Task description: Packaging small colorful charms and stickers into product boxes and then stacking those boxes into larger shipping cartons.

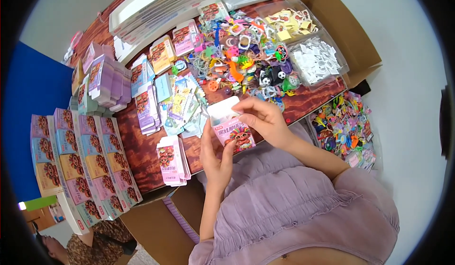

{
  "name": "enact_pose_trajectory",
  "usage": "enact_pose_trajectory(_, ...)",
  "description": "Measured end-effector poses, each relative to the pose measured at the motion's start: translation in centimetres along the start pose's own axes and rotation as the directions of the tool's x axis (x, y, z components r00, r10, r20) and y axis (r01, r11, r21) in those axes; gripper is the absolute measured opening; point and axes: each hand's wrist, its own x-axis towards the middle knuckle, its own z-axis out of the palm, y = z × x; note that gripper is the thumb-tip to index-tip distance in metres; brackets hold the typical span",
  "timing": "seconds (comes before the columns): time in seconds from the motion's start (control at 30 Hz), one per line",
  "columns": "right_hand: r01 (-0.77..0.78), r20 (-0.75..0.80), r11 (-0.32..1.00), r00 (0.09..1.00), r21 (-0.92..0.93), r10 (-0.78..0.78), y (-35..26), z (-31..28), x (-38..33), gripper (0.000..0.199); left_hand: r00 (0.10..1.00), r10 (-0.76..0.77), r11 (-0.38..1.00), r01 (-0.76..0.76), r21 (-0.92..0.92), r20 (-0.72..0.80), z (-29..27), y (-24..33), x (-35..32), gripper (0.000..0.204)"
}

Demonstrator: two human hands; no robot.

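My left hand point(215, 163) grips a small pink cardboard box point(239, 134) with a cartoon figure on its front, thumb on the front face. The box is tilted, its white top flap standing up at the far side. My right hand point(270, 123) is closed at the open top, thumb and fingers pinched on the box's upper edge. Anything between those fingertips, or inside the box, is hidden. Just beyond the box lie loose printed cards point(182, 104) and a heap of colourful small toys and bands point(232, 56). Left of my left hand sits a stack of flat pink boxes point(171, 163).
Clear trays of yellow tags point(289, 21) and white packets point(315, 61) stand at the far right beside an open carton point(346, 32). Filled display boxes point(83, 165) line the left edge. White trays point(156, 13) are stacked at the back. A person point(90, 246) is at lower left.
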Motion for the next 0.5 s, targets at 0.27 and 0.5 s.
enact_pose_trajectory(0.27, -0.037, 0.101, 0.999, 0.994, 0.027, 0.034, 0.5, -0.4, -1.0, 0.026, 0.961, -0.167, 0.953, 0.216, -0.214, 0.222, -1.9, -0.1, 0.6, 0.054)
enact_pose_trajectory(0.5, 0.078, 0.245, 0.982, 0.969, -0.171, -0.034, 0.2, -1.5, -0.3, 0.014, 0.989, -0.111, 0.985, 0.122, -0.122, 0.095, -0.4, 0.0, 0.2, 0.057)
